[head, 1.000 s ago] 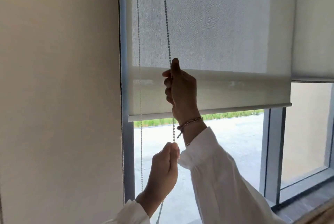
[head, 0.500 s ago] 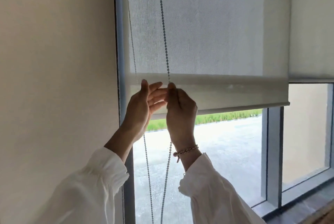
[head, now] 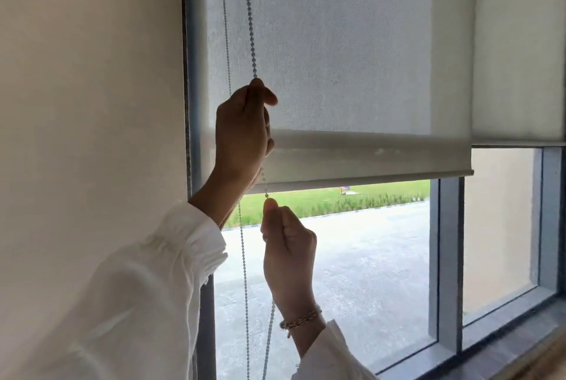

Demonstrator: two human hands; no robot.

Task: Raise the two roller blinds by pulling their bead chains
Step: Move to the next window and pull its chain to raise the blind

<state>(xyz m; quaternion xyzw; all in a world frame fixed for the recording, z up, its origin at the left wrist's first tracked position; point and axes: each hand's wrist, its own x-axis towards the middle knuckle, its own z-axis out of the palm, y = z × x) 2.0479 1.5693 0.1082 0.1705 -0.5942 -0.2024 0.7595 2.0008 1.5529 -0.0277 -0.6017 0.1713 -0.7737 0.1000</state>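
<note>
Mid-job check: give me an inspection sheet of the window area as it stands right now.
Surface: beige wall left of the grey window frame.
Job's things: near blind partly raised, bottom bar above the grass line; second blind at right, hem slightly higher.
Clutter: nothing seen.
Hands: left hand grips the bead chain high; right hand pinches the same strand below.
Cables: second chain strand hangs free.
Surroundings: lawn and pavement outside.
</note>
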